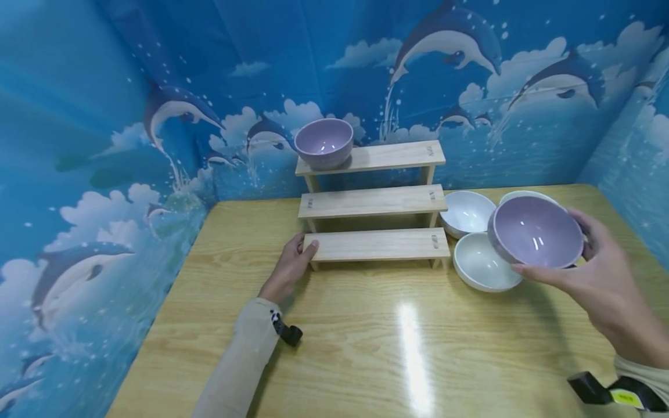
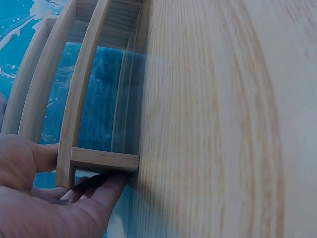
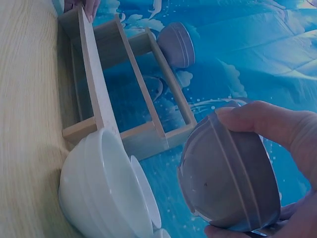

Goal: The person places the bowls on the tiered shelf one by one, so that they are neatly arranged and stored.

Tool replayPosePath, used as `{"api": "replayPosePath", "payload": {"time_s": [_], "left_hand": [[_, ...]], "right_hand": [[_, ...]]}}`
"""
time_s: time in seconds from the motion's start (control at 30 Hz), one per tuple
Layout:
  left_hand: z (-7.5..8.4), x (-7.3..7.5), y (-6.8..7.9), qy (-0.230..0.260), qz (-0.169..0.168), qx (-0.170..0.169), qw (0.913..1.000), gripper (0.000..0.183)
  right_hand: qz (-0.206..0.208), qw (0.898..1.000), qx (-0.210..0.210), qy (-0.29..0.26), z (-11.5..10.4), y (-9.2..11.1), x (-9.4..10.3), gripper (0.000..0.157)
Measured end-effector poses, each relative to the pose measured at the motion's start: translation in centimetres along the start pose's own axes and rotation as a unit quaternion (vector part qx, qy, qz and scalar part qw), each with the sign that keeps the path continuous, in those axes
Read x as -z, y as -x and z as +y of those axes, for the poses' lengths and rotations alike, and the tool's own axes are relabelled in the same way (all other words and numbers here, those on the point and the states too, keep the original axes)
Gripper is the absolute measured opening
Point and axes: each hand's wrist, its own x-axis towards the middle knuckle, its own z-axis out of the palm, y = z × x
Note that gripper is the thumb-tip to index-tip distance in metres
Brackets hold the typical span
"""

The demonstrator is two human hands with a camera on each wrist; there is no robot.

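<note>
My right hand (image 1: 601, 278) grips a purple bowl (image 1: 538, 232) by its right side, mouth tilted toward the head camera, above the white bowls. In the right wrist view the held bowl (image 3: 228, 178) shows its outside, the thumb lying along its wall. At the lowest step's left end, my left hand (image 1: 290, 264) holds the three-step wooden stand (image 1: 373, 245). The left wrist view shows the thumb over the board (image 2: 81, 99) and the fingers beside its leg. A second purple bowl (image 1: 324, 144) sits upright on the top step's left end.
On the table right of the stand are a front white bowl (image 1: 483, 264), a white bowl (image 1: 467, 212) behind it, and another white bowl (image 1: 528, 195) partly hidden by the held one. A dolphin-print curtain (image 1: 313, 58) hangs behind the wooden table (image 1: 345, 348).
</note>
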Motion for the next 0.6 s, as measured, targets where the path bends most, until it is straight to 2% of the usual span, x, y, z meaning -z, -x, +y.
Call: {"api": "replayPosePath", "payload": {"time_s": [0.33,0.6], "left_hand": [[0.1,-0.1,0.0,-0.003,0.005,0.006,1.0,0.071],[-0.1,-0.1,-0.1,0.002,0.006,0.0,1.0,0.068]], "right_hand": [[-0.023,1.0,0.009,-0.019,-1.5,-0.7,-1.1,0.123],[-0.046,0.999,0.026,-0.01,-3.3,-1.6,-1.8,0.119]]}}
